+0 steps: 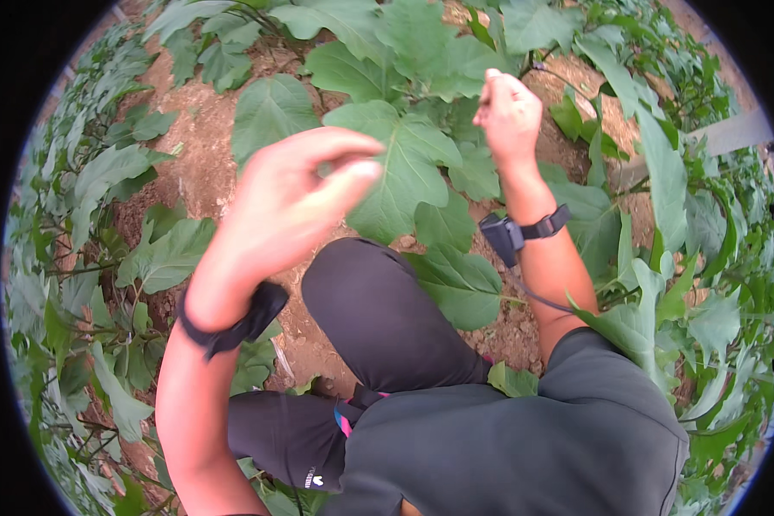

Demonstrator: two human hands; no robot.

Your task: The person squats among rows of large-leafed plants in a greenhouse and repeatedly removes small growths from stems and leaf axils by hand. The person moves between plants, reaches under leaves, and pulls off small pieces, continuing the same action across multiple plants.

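Note:
My left hand, blurred, hovers over the broad lobed leaves of what looks like an eggplant plant. Its thumb and forefinger curve toward each other with a gap between them, and nothing shows in it. A large green leaf lies just beyond those fingertips. Farther right, my right hand is raised beside the plant's upper leaves with its fingers curled. Whether something is inside that hand is hidden. Each wrist wears a black strap; a small dark device sits on the right one.
Reddish-brown soil shows between the plants. My bent knee rises close to the leaves in front. Dense rows of foliage stand at left and right. A thin cable runs along my right forearm. A pale beam crosses the right side.

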